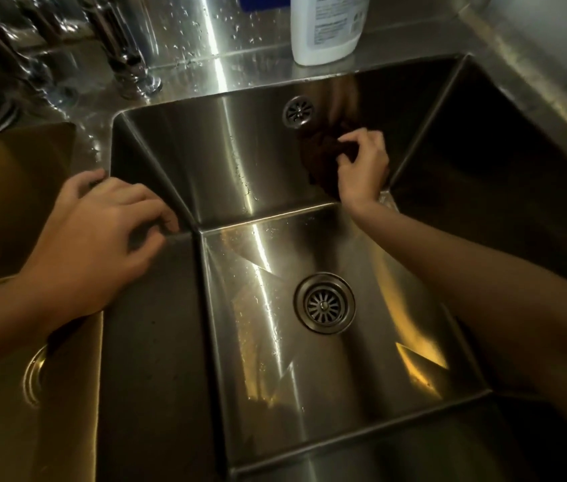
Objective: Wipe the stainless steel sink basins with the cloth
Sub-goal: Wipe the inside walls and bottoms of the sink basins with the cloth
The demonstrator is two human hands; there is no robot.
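Cloth (323, 158), dark brown and bunched up, is pressed against the back wall of the right basin (226, 161), just to the right of the small overflow grille (298, 112) and low near the floor of the basin. The right hand (362, 168) grips it, with the fingers curled over the top of the bundle. The left hand (101, 234) rests on the divider (150, 328) between the two basins; its fingers are loosely bent and hold nothing. The round drain (324, 303) sits in the middle of the basin floor, well apart from the cloth. A white bottle (327, 29) stands on the wet ledge behind the basin, and the faucet base (139, 81) is further left.
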